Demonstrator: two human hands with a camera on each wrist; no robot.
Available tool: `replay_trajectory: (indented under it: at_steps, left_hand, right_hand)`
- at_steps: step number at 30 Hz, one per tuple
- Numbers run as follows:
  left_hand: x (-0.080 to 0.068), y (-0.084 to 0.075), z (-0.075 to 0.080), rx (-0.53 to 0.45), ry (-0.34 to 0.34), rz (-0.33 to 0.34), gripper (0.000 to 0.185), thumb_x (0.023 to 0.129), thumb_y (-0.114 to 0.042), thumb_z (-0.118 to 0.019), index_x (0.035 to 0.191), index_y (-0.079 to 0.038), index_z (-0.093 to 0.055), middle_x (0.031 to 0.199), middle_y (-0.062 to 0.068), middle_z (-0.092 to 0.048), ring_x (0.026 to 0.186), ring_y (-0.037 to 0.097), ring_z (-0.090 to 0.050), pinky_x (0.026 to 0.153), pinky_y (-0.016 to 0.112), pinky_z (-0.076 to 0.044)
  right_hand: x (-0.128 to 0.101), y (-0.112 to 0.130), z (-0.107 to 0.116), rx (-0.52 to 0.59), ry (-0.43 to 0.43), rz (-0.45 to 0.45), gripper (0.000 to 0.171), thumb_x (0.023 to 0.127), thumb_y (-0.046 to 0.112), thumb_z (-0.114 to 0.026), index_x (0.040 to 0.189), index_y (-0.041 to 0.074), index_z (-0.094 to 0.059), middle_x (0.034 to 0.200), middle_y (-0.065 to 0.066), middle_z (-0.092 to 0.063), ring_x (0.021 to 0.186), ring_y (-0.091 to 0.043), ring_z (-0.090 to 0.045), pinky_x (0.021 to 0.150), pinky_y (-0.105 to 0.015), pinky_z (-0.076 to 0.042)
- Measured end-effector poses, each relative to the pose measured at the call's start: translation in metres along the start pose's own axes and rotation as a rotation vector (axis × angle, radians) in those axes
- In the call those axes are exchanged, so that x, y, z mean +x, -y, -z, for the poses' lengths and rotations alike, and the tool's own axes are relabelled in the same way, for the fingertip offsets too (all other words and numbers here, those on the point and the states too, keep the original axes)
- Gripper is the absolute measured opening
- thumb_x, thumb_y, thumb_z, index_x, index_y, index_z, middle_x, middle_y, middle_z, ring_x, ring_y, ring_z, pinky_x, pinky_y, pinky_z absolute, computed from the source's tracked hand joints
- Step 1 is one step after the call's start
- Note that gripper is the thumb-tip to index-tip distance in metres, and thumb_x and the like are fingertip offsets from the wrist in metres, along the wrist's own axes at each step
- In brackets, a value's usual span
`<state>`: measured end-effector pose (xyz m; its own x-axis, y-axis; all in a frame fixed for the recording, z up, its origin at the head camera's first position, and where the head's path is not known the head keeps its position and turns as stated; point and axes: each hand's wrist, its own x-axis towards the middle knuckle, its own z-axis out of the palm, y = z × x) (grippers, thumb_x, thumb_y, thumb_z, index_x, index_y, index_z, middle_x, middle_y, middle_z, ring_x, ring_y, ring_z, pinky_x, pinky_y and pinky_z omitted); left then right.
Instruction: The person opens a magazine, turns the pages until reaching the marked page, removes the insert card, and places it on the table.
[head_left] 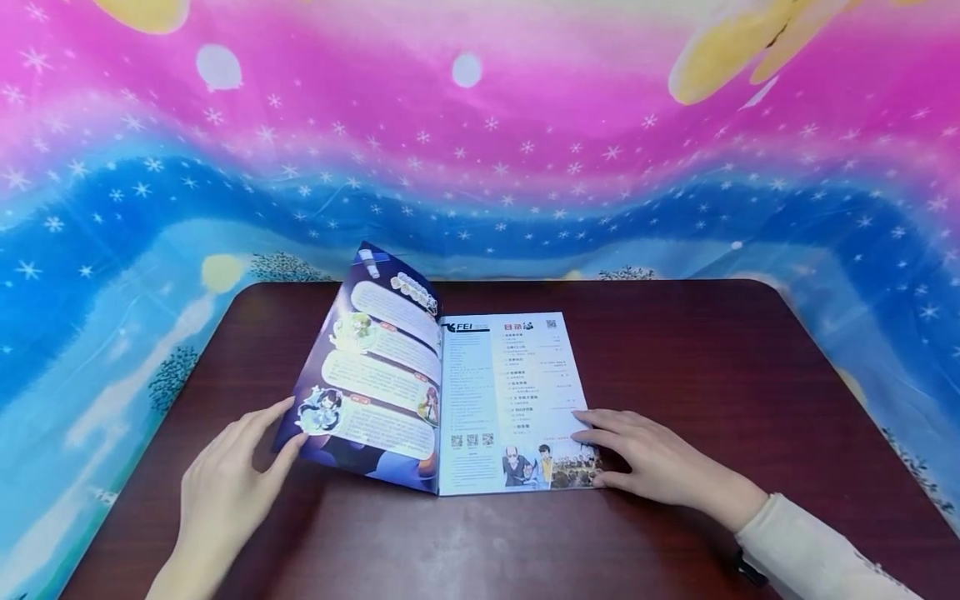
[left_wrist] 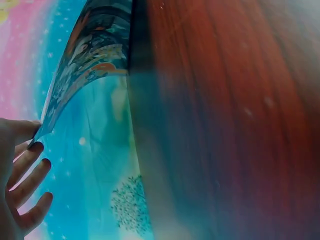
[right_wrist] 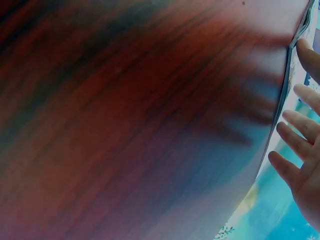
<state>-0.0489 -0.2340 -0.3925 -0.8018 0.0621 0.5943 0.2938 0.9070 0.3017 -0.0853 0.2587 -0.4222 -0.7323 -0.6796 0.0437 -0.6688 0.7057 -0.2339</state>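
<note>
A magazine (head_left: 468, 400) lies spread on the table, its right-hand page of printed text and small pictures flat. Its front cover (head_left: 375, 358), dark blue-purple with cartoon figures inside, stands raised and tilted at the left. My left hand (head_left: 236, 475) pinches the cover's lower outer corner between thumb and forefinger. In the left wrist view the cover (left_wrist: 92, 55) curves up from the table, and the other fingers (left_wrist: 31, 181) are spread away from it. At the magazine's right edge, my right hand (head_left: 663, 458) rests with extended fingers on the page's lower corner.
The dark red-brown table (head_left: 712, 358) has rounded far corners and a glossy top. A pink and blue cloth (head_left: 480, 183) with snowflakes hangs behind and around it. A light sleeve (head_left: 810, 550) covers the right forearm.
</note>
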Motion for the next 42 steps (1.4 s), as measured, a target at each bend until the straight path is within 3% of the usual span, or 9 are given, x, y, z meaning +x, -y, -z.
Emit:
replay_trajectory:
  at_steps: [6,11,19,27,32,37,42]
  left_hand:
    - [-0.008,0.01,0.002,0.042,0.124,0.075,0.052,0.072,-0.02,-0.088,0.12,-0.011,-0.069,0.106,0.011,-0.069,0.094,0.034,-0.066,0.069,0.055,-0.053]
    - [-0.014,0.023,0.002,0.068,0.242,0.075,0.045,0.075,-0.027,-0.087,0.115,-0.013,-0.072,0.104,0.006,-0.07,0.093,0.032,-0.067,0.068,0.055,-0.054]
    - [-0.022,0.044,0.0,0.048,0.527,0.122,0.041,0.085,-0.036,-0.079,0.118,-0.013,-0.071,0.112,0.006,-0.068,0.104,0.034,-0.064,0.075,0.059,-0.053]
    - [-0.023,0.052,-0.007,0.081,0.708,0.192,0.045,0.083,-0.044,-0.078,0.117,-0.015,-0.071,0.097,-0.001,-0.065,0.085,0.019,-0.059,0.061,0.045,-0.052]
    - [-0.021,0.05,-0.01,0.121,0.747,0.193,0.049,0.079,-0.045,-0.081,0.116,-0.014,-0.071,0.096,-0.001,-0.063,0.084,0.019,-0.057,0.058,0.04,-0.05]
    - [-0.021,0.048,-0.011,0.144,0.721,0.162,0.052,0.075,-0.043,-0.085,0.115,-0.014,-0.071,0.105,0.008,-0.063,0.097,0.032,-0.059,0.069,0.053,-0.055]
    - [-0.021,0.045,-0.014,0.12,0.667,0.092,0.05,0.072,-0.035,-0.088,0.114,-0.014,-0.072,0.116,0.01,-0.062,0.108,0.036,-0.058,0.081,0.061,-0.052]
  right_hand:
    - [-0.001,-0.003,-0.002,-0.002,0.007,-0.008,0.057,0.083,0.041,-0.079,0.134,0.018,-0.063,0.149,-0.003,-0.048,0.133,-0.024,-0.047,0.105,-0.052,-0.042]
    - [0.0,-0.003,-0.001,0.007,0.015,-0.022,0.057,0.084,0.041,-0.079,0.134,0.019,-0.063,0.149,-0.003,-0.048,0.134,-0.025,-0.047,0.104,-0.053,-0.041]
    - [-0.002,-0.003,0.001,0.032,0.065,-0.072,0.057,0.085,0.04,-0.077,0.136,0.019,-0.061,0.152,-0.002,-0.044,0.137,-0.026,-0.043,0.107,-0.055,-0.038]
    - [-0.001,0.001,-0.001,0.042,0.051,-0.057,0.056,0.086,0.038,-0.077,0.136,0.017,-0.061,0.151,-0.003,-0.045,0.135,-0.027,-0.045,0.105,-0.055,-0.041]
    - [0.0,0.003,-0.002,0.052,0.048,-0.055,0.056,0.086,0.038,-0.077,0.136,0.017,-0.061,0.151,-0.004,-0.045,0.136,-0.028,-0.045,0.103,-0.055,-0.042]
    - [0.0,0.004,-0.003,0.056,0.052,-0.064,0.056,0.086,0.037,-0.078,0.135,0.017,-0.061,0.151,-0.004,-0.045,0.136,-0.028,-0.044,0.103,-0.054,-0.043]
    - [0.0,0.003,-0.004,0.057,0.056,-0.063,0.055,0.086,0.035,-0.078,0.135,0.016,-0.061,0.151,-0.005,-0.045,0.136,-0.029,-0.044,0.103,-0.054,-0.042]
